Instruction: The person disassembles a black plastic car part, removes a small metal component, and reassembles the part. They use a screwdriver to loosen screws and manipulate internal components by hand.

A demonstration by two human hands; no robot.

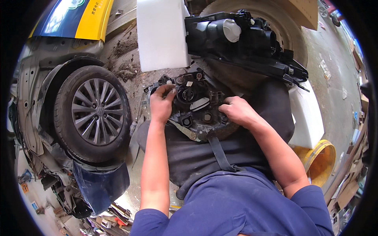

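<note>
A black car headlight assembly (206, 117) rests on my lap with its back side turned up, showing round openings, sockets and a pale oval piece. At its upper left, my left hand (162, 104) is closed in a pinch; whatever is between thumb and fingers is too small to make out. My right hand (239, 112) has its fingers curled onto the housing's right edge, and its fingertips are partly hidden. From the lower edge of the housing a dark strap (220, 153) runs toward my waist.
A second black headlight (236, 43) lies beyond, beside a white foam block (163, 35). More white foam (309, 114) and a yellow bucket-like container (328, 157) stand at right. A car wheel (92, 112) and exposed body parts crowd the left, below a blue-and-yellow panel (75, 17).
</note>
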